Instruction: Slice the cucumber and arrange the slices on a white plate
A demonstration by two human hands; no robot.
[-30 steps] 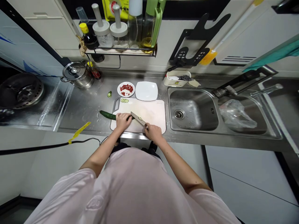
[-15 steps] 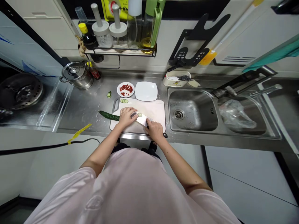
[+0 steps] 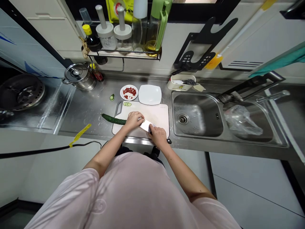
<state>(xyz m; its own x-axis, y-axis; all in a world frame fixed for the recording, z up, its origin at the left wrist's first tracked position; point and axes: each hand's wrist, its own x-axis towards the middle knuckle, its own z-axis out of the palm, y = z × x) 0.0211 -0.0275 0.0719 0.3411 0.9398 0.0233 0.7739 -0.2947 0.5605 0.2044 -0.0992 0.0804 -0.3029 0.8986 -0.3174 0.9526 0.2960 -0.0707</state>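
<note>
A long green cucumber (image 3: 112,119) lies across the left edge of the white cutting board (image 3: 156,112), its right end hidden by my left hand (image 3: 133,120). The fingers of that hand are bent and closed at the far end of a kitchen knife's blade (image 3: 145,125), over cucumber slices that are mostly covered. My right hand (image 3: 158,135) is wrapped round the dark knife handle, with the blade pointing up and left over the board. A few cut cucumber slices (image 3: 127,104) lie at the board's upper left.
Behind the board stand a small plate of chopped red pieces (image 3: 129,97) and a white square plate (image 3: 149,90). Cucumber ends (image 3: 111,97) lie on the counter. A steel pot (image 3: 78,76) is at the left, a double sink (image 3: 197,111) at the right. A spice rack (image 3: 125,54) hangs above.
My left hand has moved slightly right along the cucumber, onto the blade's end. The slices that showed on the blade are now covered by its fingers. My right hand still grips the knife.
</note>
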